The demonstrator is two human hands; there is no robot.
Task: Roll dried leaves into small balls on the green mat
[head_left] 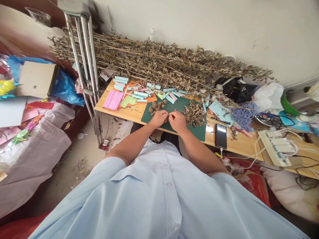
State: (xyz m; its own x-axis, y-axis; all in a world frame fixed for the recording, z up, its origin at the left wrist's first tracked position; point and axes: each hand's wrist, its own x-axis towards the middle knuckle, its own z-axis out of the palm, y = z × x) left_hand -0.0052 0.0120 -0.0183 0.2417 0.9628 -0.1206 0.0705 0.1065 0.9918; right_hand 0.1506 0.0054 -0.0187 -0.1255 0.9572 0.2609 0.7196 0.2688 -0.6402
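My left hand (159, 118) and my right hand (177, 121) meet over the front edge of a green cutting mat (171, 107), their fingers closed and the tips pinched together. Whatever lies between the fingertips is too small to make out. Just beyond my left hand sits a little heap of brown, rounded dried balls (156, 107). A looser pile of crumbled dried leaves (194, 113) lies to the right of my right hand, on the same mat.
Long dried plant stalks (154, 63) lie along the wall. Blue and pink paper rolls (142, 94) and a pink paper stack (113, 99) are at the table's left. A phone (221, 136), purple cord (245, 116) and power strip (274, 147) are right. Metal crutches (84, 59) stand left.
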